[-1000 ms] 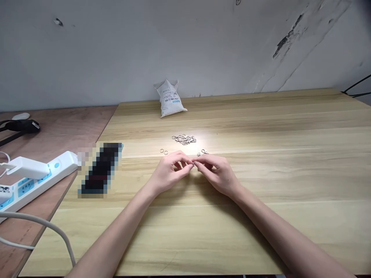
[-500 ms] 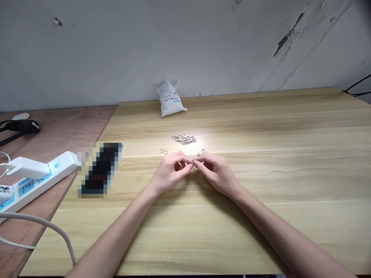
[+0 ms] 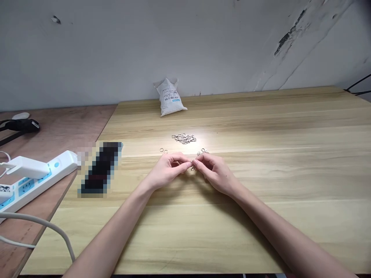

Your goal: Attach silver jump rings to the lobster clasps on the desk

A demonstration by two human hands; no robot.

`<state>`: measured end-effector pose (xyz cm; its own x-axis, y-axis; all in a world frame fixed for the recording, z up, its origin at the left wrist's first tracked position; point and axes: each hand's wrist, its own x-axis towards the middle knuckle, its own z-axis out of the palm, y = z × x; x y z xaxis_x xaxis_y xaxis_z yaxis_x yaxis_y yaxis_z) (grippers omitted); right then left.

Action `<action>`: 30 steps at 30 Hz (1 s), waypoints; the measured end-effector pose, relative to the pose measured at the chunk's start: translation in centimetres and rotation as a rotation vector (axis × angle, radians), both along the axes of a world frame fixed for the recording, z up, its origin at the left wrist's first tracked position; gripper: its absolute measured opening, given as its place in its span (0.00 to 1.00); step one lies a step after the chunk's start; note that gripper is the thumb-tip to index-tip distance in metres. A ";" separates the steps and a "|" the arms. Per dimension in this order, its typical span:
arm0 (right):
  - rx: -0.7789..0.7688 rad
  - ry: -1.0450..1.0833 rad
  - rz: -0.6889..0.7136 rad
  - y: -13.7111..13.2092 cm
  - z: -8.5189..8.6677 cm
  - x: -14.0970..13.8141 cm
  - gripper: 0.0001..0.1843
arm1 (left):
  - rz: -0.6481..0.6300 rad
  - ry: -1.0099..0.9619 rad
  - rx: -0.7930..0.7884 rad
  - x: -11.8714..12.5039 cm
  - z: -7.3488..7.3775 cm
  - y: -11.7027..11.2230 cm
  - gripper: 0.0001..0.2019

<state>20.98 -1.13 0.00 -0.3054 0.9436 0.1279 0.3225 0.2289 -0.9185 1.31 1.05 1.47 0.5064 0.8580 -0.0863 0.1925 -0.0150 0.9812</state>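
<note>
My left hand (image 3: pixel 171 168) and my right hand (image 3: pixel 214 170) meet fingertip to fingertip above the wooden table. Thumb and forefinger of each are pinched together. A small metal ring (image 3: pixel 193 168) shows just below the touching fingertips, partly hidden by them. Beyond the hands lies a pile of small metal rings and linked pieces (image 3: pixel 185 139). Two loose rings (image 3: pixel 162 150) rest beyond my left hand. Past my right fingers is a small group of metal ring pieces (image 3: pixel 203 151), partly covered by that hand.
A white labelled plastic packet (image 3: pixel 170 97) stands at the back, near the wall. To the left lies a pixelated dark, phone-shaped object (image 3: pixel 101 168). A power strip (image 3: pixel 62 164) with plugs and a grey cable (image 3: pixel 55 227) occupies the left side.
The small metal ring now shows below the fingertips, where it was hardly visible before. My left fingers have shifted slightly and look more closed together. The items on the table stay put.
</note>
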 end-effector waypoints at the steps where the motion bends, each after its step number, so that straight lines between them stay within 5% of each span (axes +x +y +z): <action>1: -0.007 -0.002 0.004 0.0 0.1 0.0 0.13 | 0.000 0.002 0.000 0.0 0.0 0.0 0.10; 8: -0.008 -0.024 0.052 0.0 0.0 0.2 0.15 | 0.005 -0.003 0.020 0.2 0.4 -0.1 0.08; 16: 0.056 -0.027 0.159 -0.3 -0.1 -0.3 0.11 | 0.174 -0.072 0.089 0.4 -0.1 0.1 0.06; 22: 0.092 0.024 0.010 -0.3 -0.2 -0.8 0.09 | 0.166 -0.014 0.168 0.4 0.0 -0.1 0.04; 30: 0.197 -0.039 0.006 -0.3 -0.8 -0.9 0.07 | 0.185 0.009 0.215 0.6 0.1 -0.2 0.05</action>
<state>20.05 -1.41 -0.81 -0.3195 0.8996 0.2976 0.3553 0.4049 -0.8425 1.86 0.87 1.59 0.3399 0.9347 0.1035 0.2204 -0.1862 0.9575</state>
